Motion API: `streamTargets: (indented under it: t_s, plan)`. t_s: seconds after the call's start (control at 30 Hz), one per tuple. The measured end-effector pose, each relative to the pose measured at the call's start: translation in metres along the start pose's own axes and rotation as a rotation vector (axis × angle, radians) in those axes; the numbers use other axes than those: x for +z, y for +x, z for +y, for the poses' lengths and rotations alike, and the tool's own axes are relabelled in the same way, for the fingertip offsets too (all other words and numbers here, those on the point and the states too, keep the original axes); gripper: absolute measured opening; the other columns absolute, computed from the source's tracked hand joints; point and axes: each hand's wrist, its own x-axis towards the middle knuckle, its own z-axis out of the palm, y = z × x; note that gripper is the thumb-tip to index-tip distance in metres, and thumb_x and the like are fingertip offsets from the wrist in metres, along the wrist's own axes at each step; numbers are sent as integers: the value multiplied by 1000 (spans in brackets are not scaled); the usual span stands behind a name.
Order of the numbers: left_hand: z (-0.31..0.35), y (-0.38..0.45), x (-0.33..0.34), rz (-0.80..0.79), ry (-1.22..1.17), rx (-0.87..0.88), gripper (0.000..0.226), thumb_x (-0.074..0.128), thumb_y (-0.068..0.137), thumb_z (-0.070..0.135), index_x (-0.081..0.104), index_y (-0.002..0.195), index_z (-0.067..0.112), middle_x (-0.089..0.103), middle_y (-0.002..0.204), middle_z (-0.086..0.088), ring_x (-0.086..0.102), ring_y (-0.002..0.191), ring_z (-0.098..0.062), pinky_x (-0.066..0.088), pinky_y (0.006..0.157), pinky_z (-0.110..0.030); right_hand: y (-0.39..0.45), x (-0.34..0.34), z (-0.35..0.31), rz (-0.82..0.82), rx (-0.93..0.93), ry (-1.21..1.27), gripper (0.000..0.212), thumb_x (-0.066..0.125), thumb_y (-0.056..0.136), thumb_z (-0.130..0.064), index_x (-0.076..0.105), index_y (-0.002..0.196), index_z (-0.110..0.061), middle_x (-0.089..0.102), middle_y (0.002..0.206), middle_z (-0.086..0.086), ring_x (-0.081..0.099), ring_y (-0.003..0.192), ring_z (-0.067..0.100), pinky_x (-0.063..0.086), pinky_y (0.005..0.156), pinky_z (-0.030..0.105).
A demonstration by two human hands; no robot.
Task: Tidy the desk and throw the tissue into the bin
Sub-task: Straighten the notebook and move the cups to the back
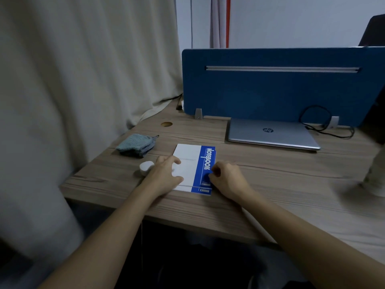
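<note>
Two white and blue notebooks (192,161) lie stacked near the front left of the wooden desk (270,184). My left hand (164,176) rests flat on the stack's left side, fingers spread on the white cover. At the blue spine on the right, my right hand (227,179) pinches the stack's edge with curled fingers. A small white crumpled tissue (146,166) sits on the desk just left of my left hand. No bin is in view.
A folded teal cloth (136,143) lies at the left rear. A closed silver laptop (270,133) with a black cable (325,126) sits before the blue divider panel (281,86). A beige curtain (83,80) hangs on the left. A blurred pale object (375,174) stands at the right edge.
</note>
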Motion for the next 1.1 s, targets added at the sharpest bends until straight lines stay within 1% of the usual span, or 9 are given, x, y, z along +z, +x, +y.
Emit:
streamTargets:
  t_s: [0.1, 0.17, 0.27, 0.4, 0.5, 0.67, 0.8, 0.97, 1.1]
  plan:
    - [-3, -9, -4, -17, -31, 27, 47, 76, 78, 33, 52, 119, 37, 38, 138, 7, 44, 101, -4, 35, 83, -27, -11, 2, -1, -1, 3, 7, 13, 65, 88, -27, 60, 94, -17, 68, 101, -1, 52, 71, 2, 35, 55, 11]
    - [-5, -15, -7, -31, -25, 40, 50, 77, 75, 36, 52, 119, 39, 38, 137, 8, 45, 102, -5, 35, 82, -29, -17, 3, -3, -20, 26, 5, 24, 68, 86, -34, 60, 101, -16, 68, 105, 1, 56, 80, 9, 42, 61, 19]
    - [-8, -19, -11, -44, -20, 62, 58, 80, 70, 41, 52, 120, 41, 38, 136, 10, 46, 106, -8, 37, 82, -30, -23, 2, -6, -92, 37, -8, 41, 73, 80, -43, 56, 109, -19, 62, 108, -2, 55, 83, 8, 44, 66, 22]
    - [-12, -22, -14, -123, -2, 118, 69, 83, 67, 40, 48, 126, 45, 35, 136, 15, 42, 117, -9, 38, 92, -31, -25, 2, -10, -142, 30, -55, 64, 77, 74, -47, 49, 124, -19, 54, 121, 1, 53, 100, 16, 49, 86, 33]
    - [-15, -21, -12, -80, -20, 138, 64, 82, 74, 32, 49, 127, 43, 37, 140, 12, 43, 116, -10, 38, 96, -31, -25, 6, -9, -117, 39, -37, 65, 77, 75, -45, 48, 128, -18, 52, 125, 3, 51, 103, 15, 49, 89, 32]
    - [-8, -15, -6, -58, -55, 179, 65, 81, 76, 27, 48, 130, 42, 37, 141, 10, 44, 114, -10, 38, 96, -29, -18, 4, -3, -92, 94, 1, 67, 76, 77, -41, 46, 132, -18, 51, 129, 4, 53, 110, 17, 49, 90, 31]
    - [7, -6, 5, -79, -77, 209, 63, 79, 78, 26, 48, 132, 40, 38, 139, 7, 48, 118, -16, 42, 100, -35, -17, -8, 13, -67, 128, 0, 65, 78, 76, -40, 47, 130, -19, 53, 130, 4, 54, 110, 17, 50, 89, 30]
    - [34, 3, 29, -84, -72, 298, 60, 74, 80, 28, 47, 132, 40, 40, 134, 10, 50, 112, -15, 47, 93, -36, -23, -30, 39, -20, 198, 9, 67, 79, 75, -39, 46, 130, -20, 53, 131, 4, 55, 111, 18, 49, 86, 29]
    - [60, 8, 47, -69, -89, 312, 61, 73, 79, 23, 48, 131, 39, 40, 129, 10, 54, 108, -16, 50, 93, -37, -30, -48, 59, 4, 235, -21, 67, 79, 75, -39, 47, 130, -19, 53, 132, 6, 55, 113, 19, 51, 90, 33]
